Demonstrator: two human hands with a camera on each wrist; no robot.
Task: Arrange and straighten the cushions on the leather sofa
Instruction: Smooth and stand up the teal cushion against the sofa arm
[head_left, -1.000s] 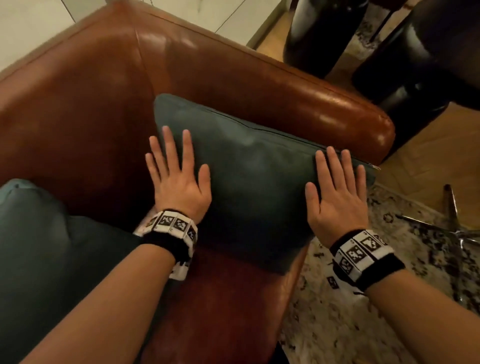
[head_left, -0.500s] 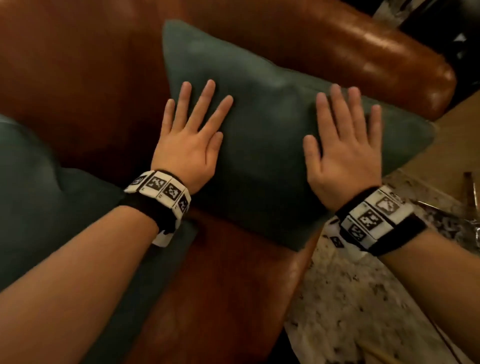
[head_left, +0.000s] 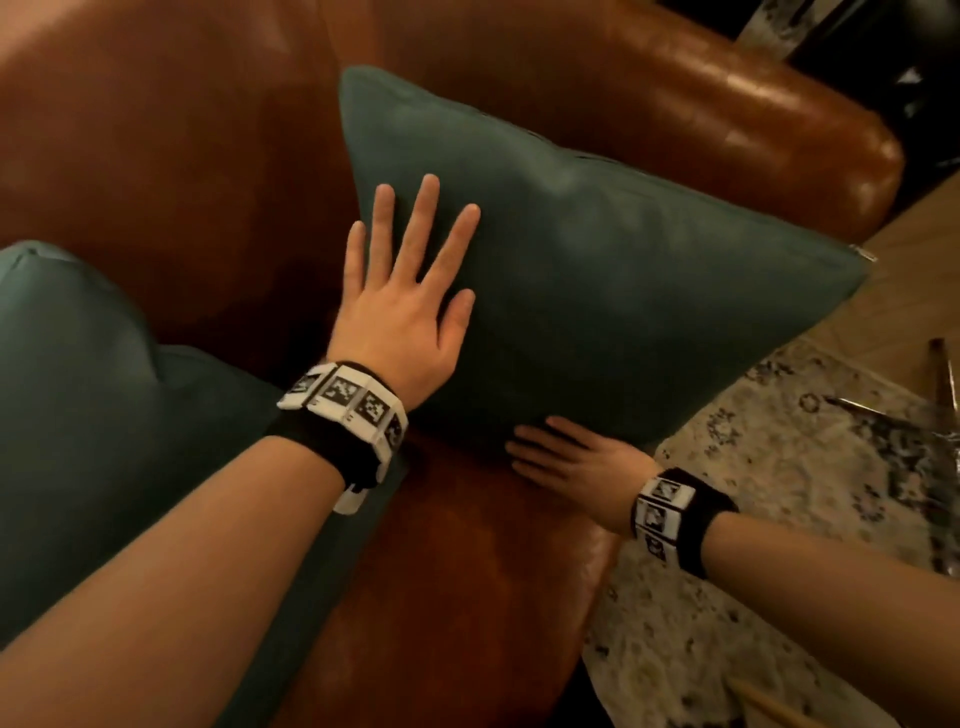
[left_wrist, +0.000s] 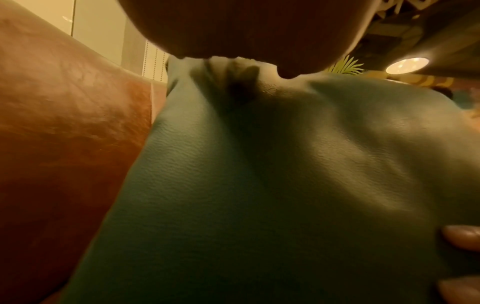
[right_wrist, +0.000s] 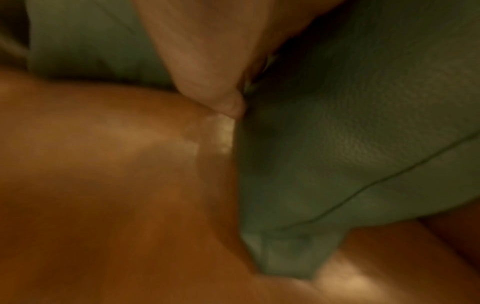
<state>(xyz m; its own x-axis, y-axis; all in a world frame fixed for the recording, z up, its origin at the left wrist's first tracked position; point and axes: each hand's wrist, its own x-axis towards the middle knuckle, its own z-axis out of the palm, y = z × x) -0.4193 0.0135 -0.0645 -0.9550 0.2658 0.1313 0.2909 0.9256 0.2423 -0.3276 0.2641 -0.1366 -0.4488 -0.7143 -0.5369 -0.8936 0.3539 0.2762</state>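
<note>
A teal cushion (head_left: 623, 270) leans in the corner of the brown leather sofa (head_left: 727, 119), one corner hanging past the seat's right side. My left hand (head_left: 410, 291) lies flat on its face with the fingers spread and straight. My right hand (head_left: 571, 457) is low on the seat, straight fingers pointing left against the cushion's bottom edge. The left wrist view shows the cushion (left_wrist: 259, 185) dented under my palm, with the right hand's fingertips (left_wrist: 462, 236) at its lower right. In the blurred right wrist view the cushion's bottom corner (right_wrist: 363, 133) rests on the seat (right_wrist: 103, 185).
A second teal cushion (head_left: 78, 415) lies on the seat at the left, under my left forearm. A patterned rug (head_left: 779, 519) covers the floor to the right of the sofa. Thin metal legs (head_left: 940, 384) stand at the right edge.
My right hand has dropped from the cushion's face to its bottom edge on the seat. The left hand still lies flat on the cushion's left part.
</note>
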